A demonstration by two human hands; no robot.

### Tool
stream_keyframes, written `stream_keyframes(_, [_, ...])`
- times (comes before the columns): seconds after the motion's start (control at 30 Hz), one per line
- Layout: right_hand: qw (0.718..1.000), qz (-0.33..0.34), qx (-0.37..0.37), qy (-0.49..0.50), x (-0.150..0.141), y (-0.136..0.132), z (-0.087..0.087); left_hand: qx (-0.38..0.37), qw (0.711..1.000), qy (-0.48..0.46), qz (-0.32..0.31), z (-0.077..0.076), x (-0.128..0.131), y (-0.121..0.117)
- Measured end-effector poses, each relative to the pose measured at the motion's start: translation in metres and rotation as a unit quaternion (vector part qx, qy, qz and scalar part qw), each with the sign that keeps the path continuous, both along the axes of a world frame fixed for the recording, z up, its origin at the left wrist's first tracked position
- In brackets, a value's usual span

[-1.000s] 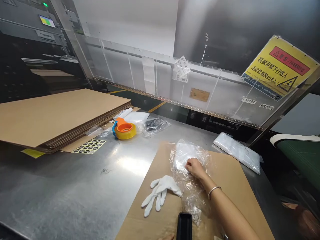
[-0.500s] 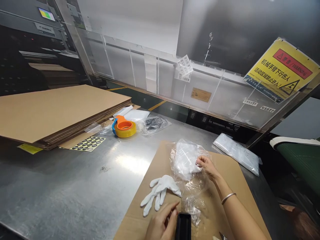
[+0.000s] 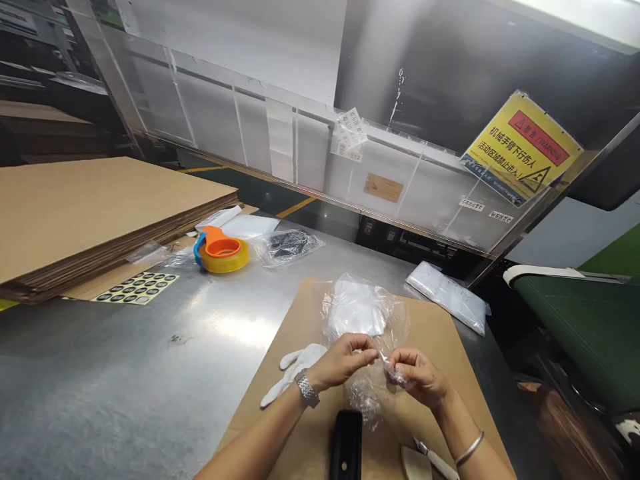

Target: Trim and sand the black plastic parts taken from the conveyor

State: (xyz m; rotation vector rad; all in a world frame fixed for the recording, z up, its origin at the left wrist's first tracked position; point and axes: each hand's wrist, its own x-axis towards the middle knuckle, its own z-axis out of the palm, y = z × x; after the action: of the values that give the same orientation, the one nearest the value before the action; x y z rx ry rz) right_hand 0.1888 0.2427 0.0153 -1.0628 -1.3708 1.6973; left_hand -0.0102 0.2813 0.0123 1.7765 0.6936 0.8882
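While the right hand (image 3: 423, 379) pinches clear film (image 3: 396, 375) above the middle of the cardboard (image 3: 443, 340), the left hand (image 3: 345, 361) curls beside it; whether its fingers grip anything, I cannot tell. It partly hides the glove (image 3: 300, 368). The black tray (image 3: 347, 437) is cut off below.

Right hand (image 3: 423, 377): pinches film (image 3: 397, 377)
Left hand (image 3: 345, 360): fingertips just beside film
Glove (image 3: 290, 381): partly behind left hand
Cardboard (image 3: 385, 457): under glove, black part (image 3: 346, 440), knife (image 3: 440, 463)
Tape (image 3: 226, 264): on table (image 3: 125, 373)
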Motion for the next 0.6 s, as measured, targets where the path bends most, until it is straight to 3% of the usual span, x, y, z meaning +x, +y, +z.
stream_keyframes(0.23, [0.996,0.032,0.040,-0.076,-0.004,-0.024,0.027,0.002,0.999,0.024,0.022,0.017,-0.011,-0.026])
stream_keyframes(0.43, [0.990,-0.005,0.063,-0.129,-0.017,-0.039,0.026,0.014,0.999,0.034,0.006,0.019,-0.022,-0.037])
stream_keyframes(0.53, [0.983,-0.032,0.087,-0.157,-0.022,-0.045,0.020,0.032,0.997,0.045,0.053,0.015,-0.026,-0.044])
stream_keyframes(0.6, [0.973,-0.064,0.120,-0.186,-0.027,-0.050,0.018,0.052,0.987,0.053,0.141,0.014,-0.028,-0.054])
